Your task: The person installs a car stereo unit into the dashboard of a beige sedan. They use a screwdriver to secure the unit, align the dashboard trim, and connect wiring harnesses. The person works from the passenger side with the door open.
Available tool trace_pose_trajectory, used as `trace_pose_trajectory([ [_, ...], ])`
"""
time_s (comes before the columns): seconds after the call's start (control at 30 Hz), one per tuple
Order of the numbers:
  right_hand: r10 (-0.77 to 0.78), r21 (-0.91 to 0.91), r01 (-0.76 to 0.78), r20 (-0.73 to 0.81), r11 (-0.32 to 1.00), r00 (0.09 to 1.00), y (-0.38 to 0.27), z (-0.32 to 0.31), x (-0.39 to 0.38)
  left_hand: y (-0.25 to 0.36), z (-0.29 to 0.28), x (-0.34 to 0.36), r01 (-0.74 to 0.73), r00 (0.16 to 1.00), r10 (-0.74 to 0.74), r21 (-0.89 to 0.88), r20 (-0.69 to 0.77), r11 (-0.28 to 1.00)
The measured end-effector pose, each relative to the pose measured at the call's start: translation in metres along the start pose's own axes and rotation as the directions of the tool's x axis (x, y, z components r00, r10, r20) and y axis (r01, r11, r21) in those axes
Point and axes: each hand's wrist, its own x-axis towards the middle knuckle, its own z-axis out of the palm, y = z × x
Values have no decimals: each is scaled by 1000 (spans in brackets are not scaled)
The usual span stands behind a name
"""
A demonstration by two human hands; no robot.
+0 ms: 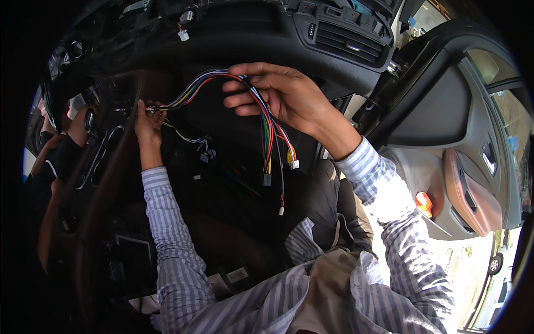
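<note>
A wiring harness (pixel 196 89) of many coloured wires arches between my hands inside a car. My left hand (pixel 148 127) is closed around its left end beside the dark centre console; the fingers partly hide what is there. Higher up, my right hand (pixel 281 94) pinches the bundle between thumb and fingers near a band of black tape. From it the loose wires hang down, ending in a white connector (pixel 295 164), a grey connector (pixel 267 179) and a small white plug (pixel 281 211). Below my left hand, thinner wires lead to a dark blue connector (pixel 206 157).
The dashboard (pixel 239 47) spans the top, with an air vent (pixel 349 44) and another white plug (pixel 182 35) dangling from it. An open car door (pixel 445 106) stands at right, an orange item (pixel 424 204) in its pocket. Another person's arm (pixel 54 192) is at far left.
</note>
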Motion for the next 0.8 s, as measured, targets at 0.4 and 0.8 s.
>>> trace_pose_trajectory([
  [0.4,-83,-45,84,11,995,996,-18,30,16,18,10,-23,7,983,-163,870,84,492],
  [0.8,-4,-273,49,162,961,987,8,99,68,46,96,-120,-463,729,215,237,650,854],
])
